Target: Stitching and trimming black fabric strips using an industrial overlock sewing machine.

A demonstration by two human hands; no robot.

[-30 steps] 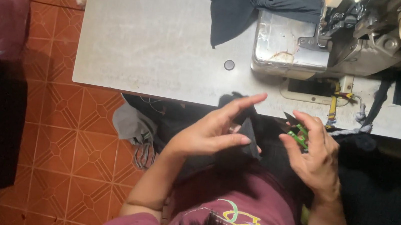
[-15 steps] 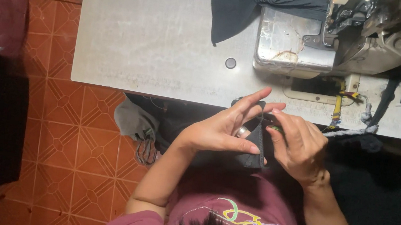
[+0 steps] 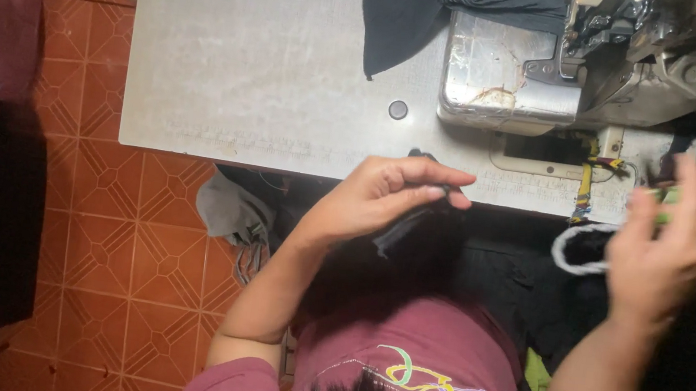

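Black fabric piece [image 3: 413,238] in lap, near table edge, folds lost in dark. Left hand [image 3: 374,198] pinching its top edge between thumb and fingers. Right hand [image 3: 665,249] blurred, fingers spread around small green object [image 3: 667,195]; grip unclear, object's kind unreadable. Grey table [image 3: 250,62] beyond, overlock sewing machine [image 3: 573,64] cut off at top edge, dark cloth [image 3: 414,2] beside it. Half second ago both hands met on fabric; right hand now swung out rightward.
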